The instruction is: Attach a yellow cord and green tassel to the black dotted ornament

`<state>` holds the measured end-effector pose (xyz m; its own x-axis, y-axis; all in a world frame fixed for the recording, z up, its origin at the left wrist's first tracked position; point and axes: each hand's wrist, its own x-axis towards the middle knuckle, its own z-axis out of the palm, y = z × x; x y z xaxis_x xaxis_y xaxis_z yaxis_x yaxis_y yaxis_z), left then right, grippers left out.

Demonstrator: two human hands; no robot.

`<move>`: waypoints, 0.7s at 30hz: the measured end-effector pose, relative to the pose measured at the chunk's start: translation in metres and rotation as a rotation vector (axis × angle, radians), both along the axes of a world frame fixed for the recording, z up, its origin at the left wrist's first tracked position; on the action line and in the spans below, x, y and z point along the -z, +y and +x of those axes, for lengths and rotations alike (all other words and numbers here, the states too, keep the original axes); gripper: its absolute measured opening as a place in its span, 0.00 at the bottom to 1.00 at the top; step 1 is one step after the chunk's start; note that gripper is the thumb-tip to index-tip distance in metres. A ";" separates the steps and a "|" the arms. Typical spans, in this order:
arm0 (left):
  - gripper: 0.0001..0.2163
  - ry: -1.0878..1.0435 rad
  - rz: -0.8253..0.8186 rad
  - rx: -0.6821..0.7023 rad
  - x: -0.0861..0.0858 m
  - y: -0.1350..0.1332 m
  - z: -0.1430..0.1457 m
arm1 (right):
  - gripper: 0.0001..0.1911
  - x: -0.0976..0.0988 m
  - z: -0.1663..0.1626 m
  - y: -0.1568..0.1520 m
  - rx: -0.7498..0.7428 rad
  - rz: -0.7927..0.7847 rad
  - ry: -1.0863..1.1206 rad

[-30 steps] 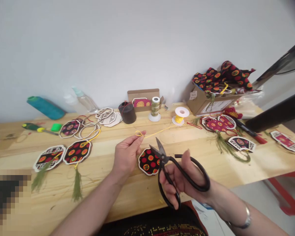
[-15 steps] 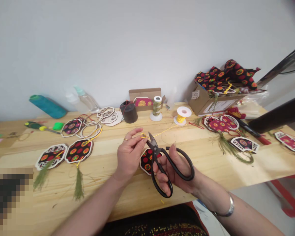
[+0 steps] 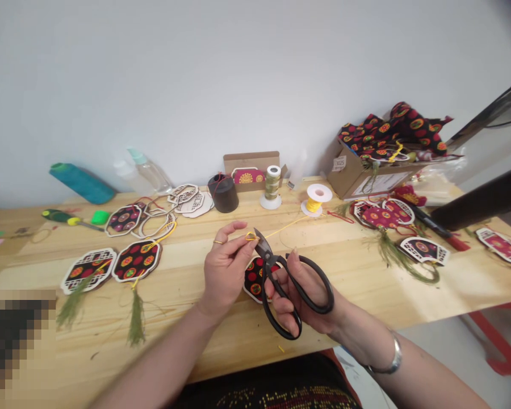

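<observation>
My left hand (image 3: 223, 267) pinches a small loop of yellow cord (image 3: 250, 236) between thumb and fingers. From there the cord runs to the right, up to a white spool (image 3: 319, 193) wound with yellow. Wrapped through the black handles, my right hand (image 3: 300, 292) holds a pair of scissors (image 3: 269, 257). Their blades lie close together, with the tips at the cord beside my left fingertips; whether the cord is between them I cannot make out. Under the scissors lies a black, red-dotted fabric ornament (image 3: 252, 278), partly hidden by them and my right hand.
Tasselled ornaments (image 3: 137, 261) lie at the left, near a screwdriver (image 3: 62, 217) and a teal thread cone (image 3: 82, 183). At the back stand a black spool (image 3: 223, 193), an olive thread spool (image 3: 273, 184) and a cardboard box (image 3: 357, 173) of fabric. A black post (image 3: 485, 196) slants at the right.
The scissor blades have come closer together, and the handles have drawn slightly inward. My left hand keeps its pinch on the yellow cord, almost unmoved.
</observation>
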<state>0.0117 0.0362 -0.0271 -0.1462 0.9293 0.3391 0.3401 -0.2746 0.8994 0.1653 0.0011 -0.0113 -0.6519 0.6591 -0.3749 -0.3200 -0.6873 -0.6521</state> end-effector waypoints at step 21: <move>0.05 -0.593 -0.258 0.042 0.002 0.003 0.000 | 0.14 -0.017 0.101 0.031 -0.317 1.137 -1.975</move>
<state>0.0115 0.0389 -0.0295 -0.2016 0.9792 -0.0233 -0.2412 -0.0266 0.9701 0.2665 0.0319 0.0054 -0.1676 0.9758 -0.1402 0.9827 0.1768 0.0558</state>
